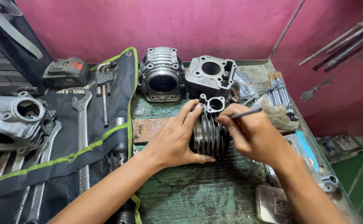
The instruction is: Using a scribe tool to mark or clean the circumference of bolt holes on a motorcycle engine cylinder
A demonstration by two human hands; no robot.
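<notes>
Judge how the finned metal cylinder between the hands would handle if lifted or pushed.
The finned cylinder looks like rigid cast metal, so probably heavy for its size. Its ribs likely give the left hand good purchase. Lying sideways, it might roll.

Rear wall [156, 25]: magenta-pink painted plaster, scuffed; side wall [339, 83] at right, same colour, with metal rods [335, 45] leaning against it; tabletop [198, 195]: worn green surface, paint flaking; floor [361, 182] at lower right: green; lighting: even, diffuse
</notes>
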